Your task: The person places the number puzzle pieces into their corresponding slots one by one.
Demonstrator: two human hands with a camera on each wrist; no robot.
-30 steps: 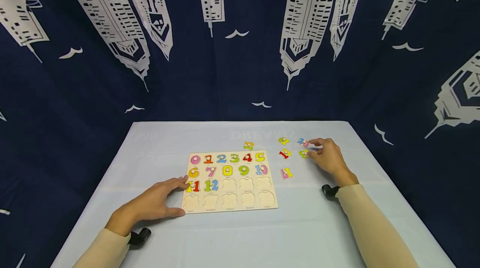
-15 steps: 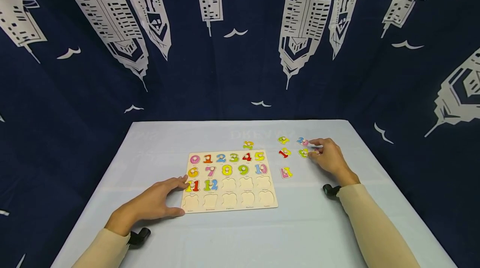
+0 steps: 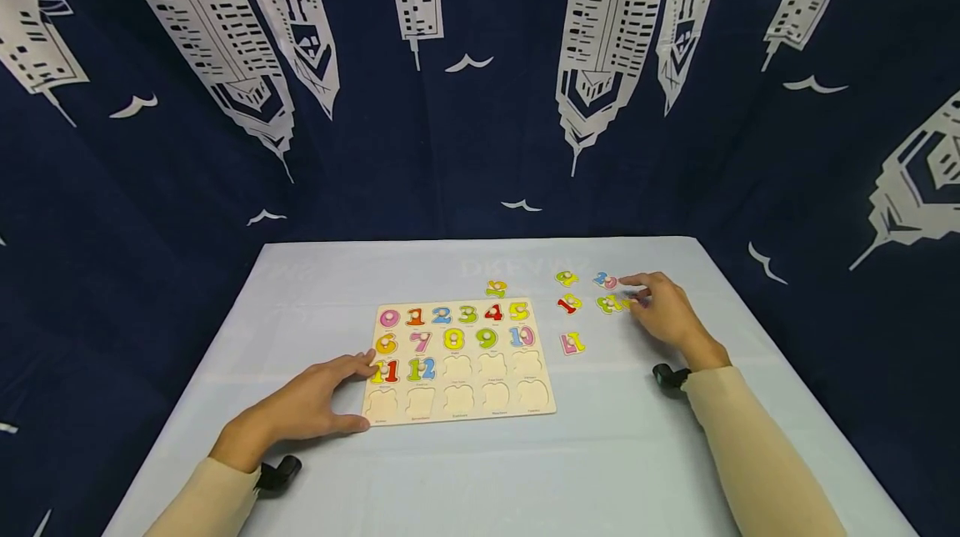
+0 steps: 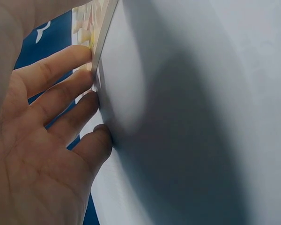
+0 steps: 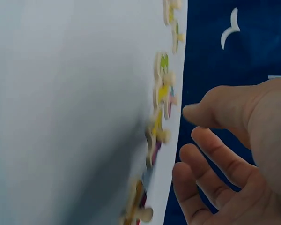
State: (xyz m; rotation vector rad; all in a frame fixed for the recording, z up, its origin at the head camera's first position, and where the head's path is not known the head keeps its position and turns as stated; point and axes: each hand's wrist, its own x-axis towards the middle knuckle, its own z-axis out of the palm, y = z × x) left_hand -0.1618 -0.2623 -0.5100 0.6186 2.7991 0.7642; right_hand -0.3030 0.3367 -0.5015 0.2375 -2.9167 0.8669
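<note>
A pale wooden number puzzle board (image 3: 438, 387) lies on the white table, its upper rows filled with coloured number pieces and its lower hollows bare. My left hand (image 3: 315, 404) rests at the board's left edge, thumb at the near corner and fingers over the rim; the left wrist view shows those fingers (image 4: 79, 56) extended. To the right, my right hand (image 3: 666, 316) hovers by a blue-and-pink number piece (image 3: 604, 280) and a green-and-yellow one (image 3: 609, 304). Its thumb and fingers (image 5: 208, 110) are apart in the right wrist view, with nothing between them.
More loose pieces lie right of the board: a red-and-yellow one (image 3: 568, 303), a green-and-yellow one (image 3: 566, 278) and a pink-and-yellow one (image 3: 572, 343). Another piece (image 3: 496, 288) sits behind the board. A dark blue printed curtain (image 3: 450, 153) hangs beyond the table (image 3: 465, 479).
My right hand has drawn slightly to the right, away from the loose pieces, and more yellow shows beside the green piece. My left hand stays at the board.
</note>
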